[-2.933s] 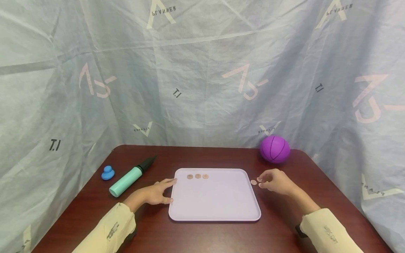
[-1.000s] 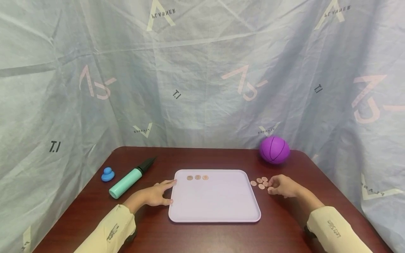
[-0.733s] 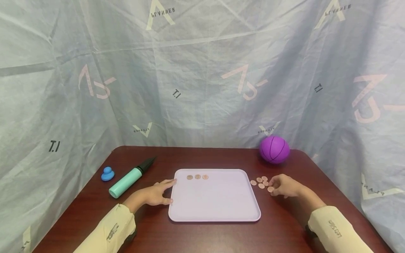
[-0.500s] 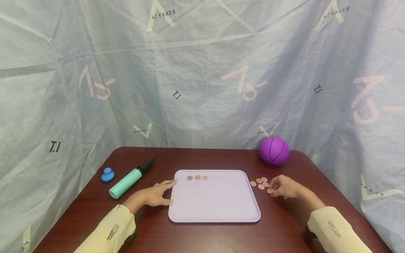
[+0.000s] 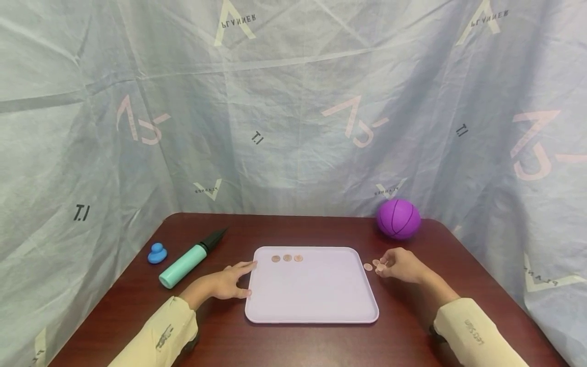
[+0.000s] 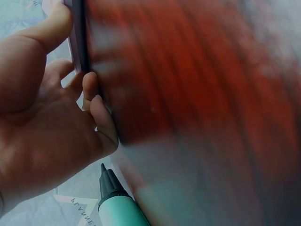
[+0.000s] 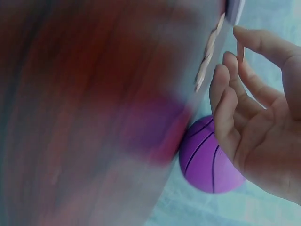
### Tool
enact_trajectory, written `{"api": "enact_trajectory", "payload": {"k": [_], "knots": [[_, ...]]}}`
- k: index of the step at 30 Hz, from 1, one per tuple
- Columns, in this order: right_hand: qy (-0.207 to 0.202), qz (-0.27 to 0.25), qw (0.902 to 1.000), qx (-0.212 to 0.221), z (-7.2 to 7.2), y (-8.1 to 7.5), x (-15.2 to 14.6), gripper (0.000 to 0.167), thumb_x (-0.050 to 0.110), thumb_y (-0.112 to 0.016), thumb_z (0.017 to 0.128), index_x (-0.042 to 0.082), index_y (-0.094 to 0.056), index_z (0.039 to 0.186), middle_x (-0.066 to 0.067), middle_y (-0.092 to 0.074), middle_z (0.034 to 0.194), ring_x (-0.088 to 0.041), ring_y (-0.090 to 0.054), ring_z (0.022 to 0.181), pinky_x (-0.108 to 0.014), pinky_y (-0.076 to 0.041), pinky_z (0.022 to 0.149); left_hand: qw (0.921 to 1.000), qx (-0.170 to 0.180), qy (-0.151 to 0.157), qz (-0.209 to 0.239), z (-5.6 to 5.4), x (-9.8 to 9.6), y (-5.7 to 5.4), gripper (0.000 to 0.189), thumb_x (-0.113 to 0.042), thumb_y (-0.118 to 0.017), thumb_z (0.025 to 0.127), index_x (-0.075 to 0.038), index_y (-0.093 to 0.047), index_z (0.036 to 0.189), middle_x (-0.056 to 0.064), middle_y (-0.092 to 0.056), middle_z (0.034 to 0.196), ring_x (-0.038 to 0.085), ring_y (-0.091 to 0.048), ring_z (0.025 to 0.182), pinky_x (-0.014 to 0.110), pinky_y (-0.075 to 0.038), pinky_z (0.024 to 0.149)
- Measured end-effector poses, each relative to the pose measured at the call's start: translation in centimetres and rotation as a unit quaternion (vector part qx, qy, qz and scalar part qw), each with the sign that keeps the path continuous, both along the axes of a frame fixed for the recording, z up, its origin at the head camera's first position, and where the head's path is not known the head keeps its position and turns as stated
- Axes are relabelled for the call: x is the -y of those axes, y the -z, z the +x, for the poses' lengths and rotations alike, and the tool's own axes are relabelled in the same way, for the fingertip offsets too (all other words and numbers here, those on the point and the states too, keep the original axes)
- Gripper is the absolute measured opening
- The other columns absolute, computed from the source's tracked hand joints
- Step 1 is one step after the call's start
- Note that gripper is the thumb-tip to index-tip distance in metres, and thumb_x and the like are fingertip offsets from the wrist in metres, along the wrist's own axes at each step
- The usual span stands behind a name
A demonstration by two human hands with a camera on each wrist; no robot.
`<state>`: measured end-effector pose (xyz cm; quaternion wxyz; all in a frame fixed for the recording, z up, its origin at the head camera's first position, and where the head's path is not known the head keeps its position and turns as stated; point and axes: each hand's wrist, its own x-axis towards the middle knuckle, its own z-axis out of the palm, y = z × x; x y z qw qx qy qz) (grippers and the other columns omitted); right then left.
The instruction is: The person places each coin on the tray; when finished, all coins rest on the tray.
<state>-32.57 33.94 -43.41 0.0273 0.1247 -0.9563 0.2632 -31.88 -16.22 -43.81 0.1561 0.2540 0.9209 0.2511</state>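
Note:
A pale lilac tray (image 5: pixel 312 293) lies on the dark red-brown table. My left hand (image 5: pixel 224 283) rests at its left rim, thumb and fingers spread apart and touching the edge. Three copper-coloured coins (image 5: pixel 287 258) sit in a row near the tray's back left. Just off the tray's right side, several more coins (image 5: pixel 368 267) lie on the table, some of them hidden behind my right hand (image 5: pixel 405 266). In the right wrist view, that hand pinches one coin (image 7: pixel 240 52) between thumb and fingertip, raised off the table.
A purple ball (image 5: pixel 398 219) stands at the back right. To the left lie a mint-green hand pump (image 5: pixel 184 265) with a black nozzle and a small blue rubber duck-like toy (image 5: pixel 157 253). Printed grey cloth (image 5: pixel 293 153) hangs behind the table (image 5: pixel 316 344).
My right hand first drew back and uncovered the coin pile, fingering the nearest coin; it has now lifted that coin and moved toward the tray. The left hand and tray stay put.

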Motion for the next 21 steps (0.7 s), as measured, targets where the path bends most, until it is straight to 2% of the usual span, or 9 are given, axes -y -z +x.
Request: {"api": "enact_trajectory", "payload": {"k": [7, 12, 18, 21], "knots": [[-0.003, -0.048, 0.9988, -0.002, -0.7, -0.2, 3.3, 0.018, 0.016, -0.082, 0.078, 0.006, -0.069, 0.085, 0.0, -0.064, 0.069, -0.014, -0.06, 0.063, -0.03, -0.05, 0.06, 1.0, 0.001, -0.003, -0.002, 0.0, 0.0, 0.0, 0.081, -0.028, -0.075, 0.089, -0.01, -0.032, 0.155, 0.014, -0.029, 0.158, 0.052, -0.026, 0.14, 0.066, -0.028, 0.107], [-0.016, -0.04, 0.9987, -0.028, -1.3, -0.1, 5.3, 0.017, 0.015, -0.083, 0.077, 0.007, -0.071, 0.086, 0.001, -0.062, 0.071, -0.013, -0.056, 0.069, -0.031, -0.048, 0.064, 1.0, 0.001, -0.007, -0.006, -0.2, 0.1, 0.3, 0.081, -0.028, -0.074, 0.089, -0.01, -0.032, 0.156, 0.013, -0.029, 0.159, 0.05, -0.026, 0.14, 0.064, -0.028, 0.108], [-0.021, -0.046, 0.9984, -0.026, -2.0, 0.2, 7.1, 0.018, 0.017, -0.084, 0.078, 0.007, -0.072, 0.087, -0.001, -0.065, 0.074, -0.013, -0.059, 0.068, -0.031, -0.05, 0.062, 0.9999, 0.001, -0.009, -0.009, -0.1, 0.0, 0.3, 0.081, -0.028, -0.075, 0.089, -0.011, -0.032, 0.156, 0.013, -0.029, 0.159, 0.049, -0.027, 0.141, 0.063, -0.029, 0.108], [-0.01, -0.039, 0.9992, -0.011, -2.1, 0.1, 8.1, 0.018, 0.02, -0.084, 0.078, 0.01, -0.072, 0.088, 0.001, -0.067, 0.075, -0.013, -0.06, 0.068, -0.041, -0.05, 0.062, 0.9999, 0.003, -0.009, -0.01, 0.0, 0.0, 0.2, 0.081, -0.029, -0.074, 0.09, -0.011, -0.031, 0.156, 0.013, -0.028, 0.159, 0.048, -0.026, 0.141, 0.063, -0.029, 0.108]]}}
